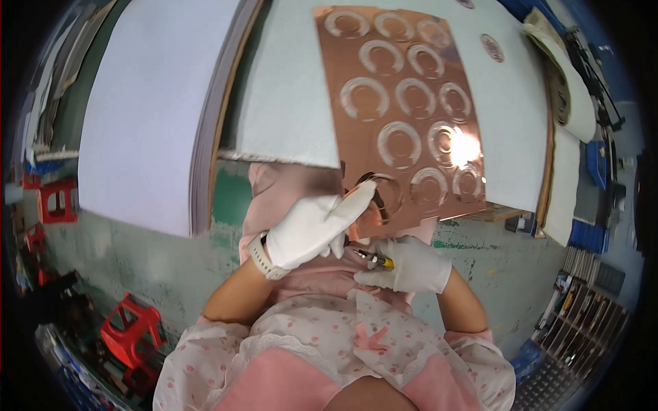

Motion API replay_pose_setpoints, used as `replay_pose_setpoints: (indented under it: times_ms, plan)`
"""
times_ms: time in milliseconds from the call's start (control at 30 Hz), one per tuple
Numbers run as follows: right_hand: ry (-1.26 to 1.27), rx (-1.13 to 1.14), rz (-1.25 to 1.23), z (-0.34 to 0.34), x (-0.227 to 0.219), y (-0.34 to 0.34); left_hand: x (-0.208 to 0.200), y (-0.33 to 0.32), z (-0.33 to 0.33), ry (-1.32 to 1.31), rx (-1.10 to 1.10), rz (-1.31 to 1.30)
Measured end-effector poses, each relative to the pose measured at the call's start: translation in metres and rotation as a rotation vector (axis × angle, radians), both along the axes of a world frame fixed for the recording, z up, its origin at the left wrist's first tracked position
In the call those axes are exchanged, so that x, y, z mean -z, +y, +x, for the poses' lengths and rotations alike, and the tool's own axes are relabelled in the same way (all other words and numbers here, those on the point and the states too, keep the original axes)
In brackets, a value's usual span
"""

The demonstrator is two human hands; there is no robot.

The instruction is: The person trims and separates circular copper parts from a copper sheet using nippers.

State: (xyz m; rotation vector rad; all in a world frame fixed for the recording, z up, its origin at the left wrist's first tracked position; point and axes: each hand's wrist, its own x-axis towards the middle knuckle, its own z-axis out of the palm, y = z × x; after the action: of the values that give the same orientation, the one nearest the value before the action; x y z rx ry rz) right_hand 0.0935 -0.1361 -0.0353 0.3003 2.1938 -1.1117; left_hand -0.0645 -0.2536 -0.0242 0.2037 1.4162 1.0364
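A shiny copper-coloured sheet [373,140] with several clear ring shapes on it hangs over the near edge of the white-covered table. My left hand [308,229], in a white glove, is closed on the sheet's near left corner, with its fingers partly hidden underneath. One ring next to my left fingers has a dark gap at its left side. In my white-gloved right hand [418,266] is a small pair of pliers or cutters [377,259] with yellow and black handles. The tool's metal tip points left, just below the sheet's near edge.
A thick stack of white sheets [147,103] lies on the left. Beneath the copper sheet is a white table covering [288,89], bearing a small reddish oval piece [491,48]. Red stools [130,332] stand at the lower left, and a slotted rack [582,329] at the lower right.
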Motion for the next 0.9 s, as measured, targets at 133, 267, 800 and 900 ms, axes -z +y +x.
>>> replay_pose_setpoints:
  times_ms: [133, 267, 800, 900]
  plan:
    - [0.006, 0.338, -0.158, 0.035, 0.009, 0.0, 0.008, -0.012, 0.012, -0.036, 0.116, -0.079]
    - [-0.064, 0.489, -0.212, 0.067, 0.01, 0.003, 0.009, -0.035, 0.017, 0.08, -0.011, -0.164]
    - [0.527, 1.581, -0.725, 0.057, 0.015, -0.013, 0.041, -0.067, 0.009, 0.886, -0.51, 0.015]
    - [0.517, 1.532, -0.591, 0.049, 0.017, -0.019, 0.043, -0.076, 0.008, 1.012, -0.571, 0.309]
